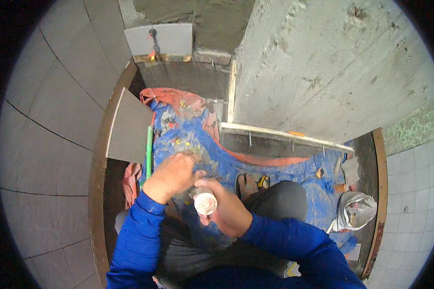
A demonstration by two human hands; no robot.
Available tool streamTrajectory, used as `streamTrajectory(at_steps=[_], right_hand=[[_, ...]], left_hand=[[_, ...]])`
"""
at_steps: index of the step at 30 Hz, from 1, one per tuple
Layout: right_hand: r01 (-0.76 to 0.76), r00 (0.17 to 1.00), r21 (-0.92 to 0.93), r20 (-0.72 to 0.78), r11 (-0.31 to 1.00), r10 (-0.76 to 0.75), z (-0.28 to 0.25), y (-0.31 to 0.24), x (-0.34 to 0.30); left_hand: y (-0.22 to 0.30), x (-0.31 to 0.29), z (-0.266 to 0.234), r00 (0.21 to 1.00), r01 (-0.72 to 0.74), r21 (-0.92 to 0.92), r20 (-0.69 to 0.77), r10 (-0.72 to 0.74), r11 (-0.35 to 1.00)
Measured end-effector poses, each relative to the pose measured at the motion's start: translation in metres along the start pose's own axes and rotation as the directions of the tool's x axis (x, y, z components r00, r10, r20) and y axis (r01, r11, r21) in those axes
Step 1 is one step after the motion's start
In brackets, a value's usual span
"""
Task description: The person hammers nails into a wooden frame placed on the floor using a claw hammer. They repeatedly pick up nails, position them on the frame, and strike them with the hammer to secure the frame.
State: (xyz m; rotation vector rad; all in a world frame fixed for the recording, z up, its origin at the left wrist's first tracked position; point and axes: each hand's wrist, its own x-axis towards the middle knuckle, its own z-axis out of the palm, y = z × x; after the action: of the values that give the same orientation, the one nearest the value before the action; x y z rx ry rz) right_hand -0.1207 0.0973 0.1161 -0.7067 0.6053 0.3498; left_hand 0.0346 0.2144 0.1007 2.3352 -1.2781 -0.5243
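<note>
My right hand [226, 209] is closed around a stubby thing with a round, off-white end [206, 203] that faces up at me. Its kind does not show; brownish smears mark the pale end. Just to its left, my left hand [171, 174] is bent close to the fingers of my right hand. The left fingers point away from me and are blurred, so what they hold, if anything, cannot be made out. Both hands are above a dirty blue tarp [217, 164], in front of my bent knees.
A grey tile [129, 127] leans at the left beside a green tube [149, 151]. Wooden strips [284, 136] edge the rough plaster wall [332, 62]. At the right stands a white bag-lined bucket [356, 212]. Yellow and grey scraps [181, 143] litter the tarp.
</note>
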Motion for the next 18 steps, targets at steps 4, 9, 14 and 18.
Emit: streamTrajectory(at_steps=[4, 9, 14, 18], right_hand=[[0.101, 0.995, 0.055, -0.015, 0.993, -0.101, 0.007, 0.002, 0.000], [0.113, 0.991, 0.010, -0.077, 0.994, -0.112, 0.011, 0.007, -0.007], [0.145, 0.986, 0.045, -0.085, 0.988, -0.140, 0.012, 0.010, -0.009], [0.158, 0.985, 0.047, -0.082, 0.986, -0.154, 0.014, 0.013, -0.010]], left_hand=[[-0.005, -0.001, 0.002, 1.000, 0.013, 0.037, 0.011, -0.014, 0.999], [-0.001, -0.005, -0.003, 0.996, 0.069, -0.005, 0.056, -0.069, 0.998], [-0.004, -0.008, -0.006, 0.991, 0.108, 0.000, 0.081, -0.107, 0.994], [-0.007, -0.010, -0.005, 0.992, 0.101, 0.024, 0.070, -0.103, 0.995]])
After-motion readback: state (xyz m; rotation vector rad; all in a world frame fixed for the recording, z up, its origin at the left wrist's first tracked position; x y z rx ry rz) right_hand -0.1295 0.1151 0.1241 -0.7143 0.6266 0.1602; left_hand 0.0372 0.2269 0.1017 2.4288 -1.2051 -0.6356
